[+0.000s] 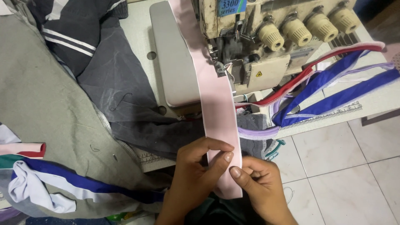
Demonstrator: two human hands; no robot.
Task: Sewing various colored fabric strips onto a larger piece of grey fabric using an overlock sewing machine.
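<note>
Pink strip point(216, 104), one only, runs lengthwise from the top of the view down to the two hands, its long axis nearly straight toward the person with a slight lean rightward as it comes nearer. Its far part lies flat across the grey bed of the sewing machine point(266, 50), passing just left of the presser foot, and its near end hangs past the tabletop point(137, 29) edge between the hands. Left hand point(196, 175) curls over the strip from the machine's near left, fingers bent across the pink face, thumb and forefinger pinching it. Right hand point(260, 183), just right of it, nips the strip's right edge between thumb and fingertips. Four cream knobs point(271, 37) stand in a row along the machine's top. Right of the machine lie two blue bands point(333, 89) and one red band point(308, 75), trailing over the tabletop. Left of the machine are a dark grey cloth point(116, 87) and an olive cloth point(37, 104), one each, touching.
</note>
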